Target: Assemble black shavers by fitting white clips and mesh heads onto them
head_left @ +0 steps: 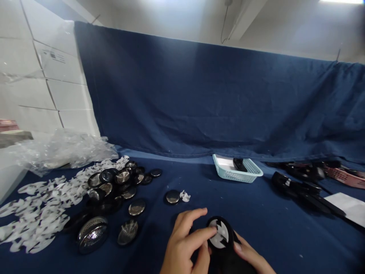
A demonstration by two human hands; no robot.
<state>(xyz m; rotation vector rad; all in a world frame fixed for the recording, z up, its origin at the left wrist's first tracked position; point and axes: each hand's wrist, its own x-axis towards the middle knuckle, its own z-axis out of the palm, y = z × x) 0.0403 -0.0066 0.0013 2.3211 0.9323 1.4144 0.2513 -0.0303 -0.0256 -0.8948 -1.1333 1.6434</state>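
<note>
A black device with a round head (228, 253) is at the bottom centre, and a white notched disc (221, 236) lies in its round opening. My left hand (188, 243) has its index finger stretched out and touching the disc, with the other fingers apart or curled beside the device. On the right side, my right hand (252, 255) grips the device, thumb at its edge. Just beyond my hands lie a round cap with a metallic face (173, 196) and a small white plastic piece (185, 196).
Many round black-rimmed caps (137, 207) and a spread of white plastic pieces (48, 205) cover the left. Clear plastic wrap (65, 148) lies behind them. A light blue basket (236, 176) stands at the back; black devices (305, 194) and a pink basket (346, 178) are right.
</note>
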